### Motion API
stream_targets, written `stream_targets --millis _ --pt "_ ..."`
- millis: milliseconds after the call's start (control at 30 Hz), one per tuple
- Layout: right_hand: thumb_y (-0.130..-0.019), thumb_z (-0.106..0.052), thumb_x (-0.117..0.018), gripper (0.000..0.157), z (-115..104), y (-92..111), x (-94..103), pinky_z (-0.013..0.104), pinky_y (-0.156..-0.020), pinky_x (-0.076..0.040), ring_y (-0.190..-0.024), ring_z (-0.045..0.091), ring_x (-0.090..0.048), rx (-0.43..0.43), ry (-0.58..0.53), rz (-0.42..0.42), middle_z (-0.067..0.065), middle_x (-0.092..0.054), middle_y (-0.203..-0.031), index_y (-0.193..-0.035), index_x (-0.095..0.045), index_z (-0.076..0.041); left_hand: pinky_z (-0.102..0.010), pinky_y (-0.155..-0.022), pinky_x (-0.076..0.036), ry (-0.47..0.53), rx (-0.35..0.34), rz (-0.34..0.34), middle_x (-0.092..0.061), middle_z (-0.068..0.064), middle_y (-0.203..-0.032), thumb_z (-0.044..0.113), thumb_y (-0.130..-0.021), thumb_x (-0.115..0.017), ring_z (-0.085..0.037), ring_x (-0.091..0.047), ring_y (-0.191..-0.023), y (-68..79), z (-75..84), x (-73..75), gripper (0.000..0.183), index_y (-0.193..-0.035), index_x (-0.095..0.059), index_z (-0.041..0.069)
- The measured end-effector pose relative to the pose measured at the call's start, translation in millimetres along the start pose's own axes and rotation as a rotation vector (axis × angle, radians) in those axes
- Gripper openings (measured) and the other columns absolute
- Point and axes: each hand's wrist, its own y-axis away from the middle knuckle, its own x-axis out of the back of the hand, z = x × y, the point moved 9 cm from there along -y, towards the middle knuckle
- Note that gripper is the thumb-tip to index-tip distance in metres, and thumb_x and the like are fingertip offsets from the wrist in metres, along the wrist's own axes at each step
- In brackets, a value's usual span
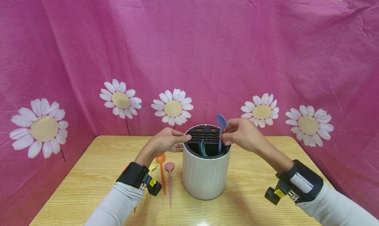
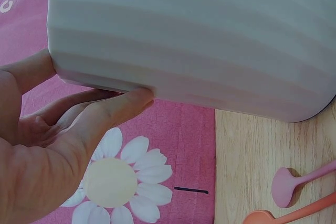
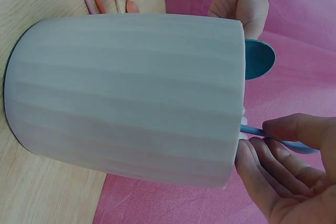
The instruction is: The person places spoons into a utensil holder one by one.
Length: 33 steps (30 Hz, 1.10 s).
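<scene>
A white ribbed utensil holder [image 1: 205, 175] with a black divided top stands upright on the table. My right hand [image 1: 244, 134] pinches the handle of a purple-blue spoon [image 1: 220, 121], bowl upward, its handle down inside the front compartment near the right rim. In the right wrist view, the right hand [image 3: 294, 166] has its fingers right at the holder's edge. Teal spoon bowls [image 1: 202, 147] show inside the same compartment; one teal bowl [image 3: 259, 59] sticks out past the rim. My left hand [image 1: 167, 141] touches the holder's left side and rim with fairly straight fingers [image 2: 115, 111].
Left of the holder, a pink spoon [image 1: 169, 167], an orange spoon [image 1: 161, 159] and a yellow spoon [image 1: 152, 167] lie on the wooden table [image 1: 251, 189]. Part of another orange handle shows beside my left sleeve. A pink cloth [image 1: 207, 55] with daisies hangs behind.
</scene>
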Motion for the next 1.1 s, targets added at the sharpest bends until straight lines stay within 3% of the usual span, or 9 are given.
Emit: stream_targets --millis 633,1100 --pt "-0.080 -0.007 -0.077 0.010 -9.1 4.9 -1.8 0.027 -0.071 -0.058 -0.074 0.011 -0.070 0.086 0.144 0.008 0.007 -0.077 -0.082 -0.086 -0.071 -0.002 -0.042 -0.095 -0.058 0.005 -0.007 -0.003 -0.071 -0.017 -0.124 0.023 -0.098 -0.069 -0.034 -0.069 -0.115 -0.8 -0.2 0.7 0.041 -0.131 -0.066 -0.003" --pt "-0.079 -0.007 -0.078 0.009 -8.5 5.0 -2.8 0.026 -0.069 -0.056 -0.073 0.010 -0.069 0.110 0.155 0.019 0.005 -0.076 -0.079 -0.081 -0.069 -0.005 -0.044 -0.097 -0.057 -0.008 -0.005 -0.004 -0.069 -0.017 -0.128 0.024 -0.098 -0.069 -0.040 -0.065 -0.122 0.7 -0.6 -1.1 0.042 -0.131 -0.066 -0.003"
